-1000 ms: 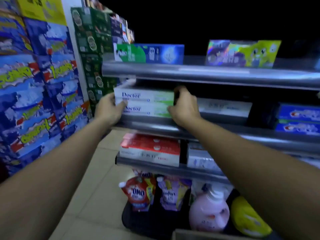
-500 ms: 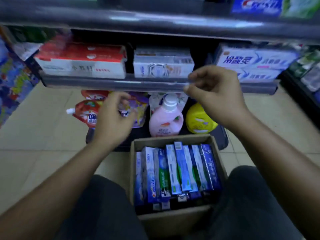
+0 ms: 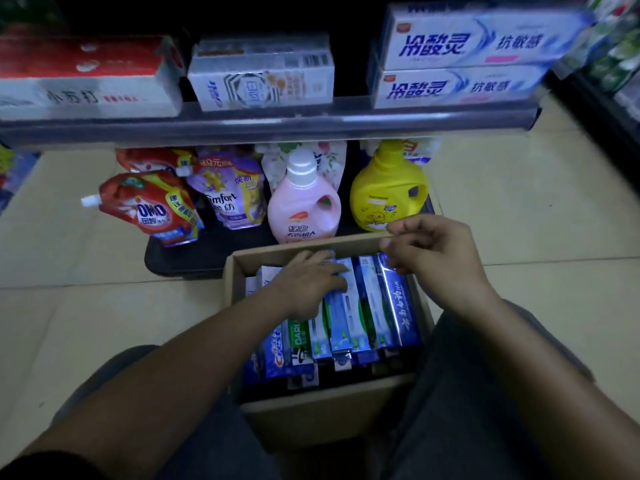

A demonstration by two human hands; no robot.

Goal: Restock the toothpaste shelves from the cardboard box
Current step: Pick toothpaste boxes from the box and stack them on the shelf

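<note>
Cardboard box (image 3: 322,422): left hand (image 3: 308,284) flat-fingered on the toothpaste cartons (image 3: 375,317), right hand (image 3: 438,252) loosely curled, empty. Pinch one end, lift straight.

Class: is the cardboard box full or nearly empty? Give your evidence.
Mostly full: the cardboard box holds toothpaste cartons packed side to side, the left hand resting on them.

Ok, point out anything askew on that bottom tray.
The red OMO pouch leans sideways, its spout pointing left, while the pink bottle and yellow bottle further right stand upright. No spill shows.
</note>
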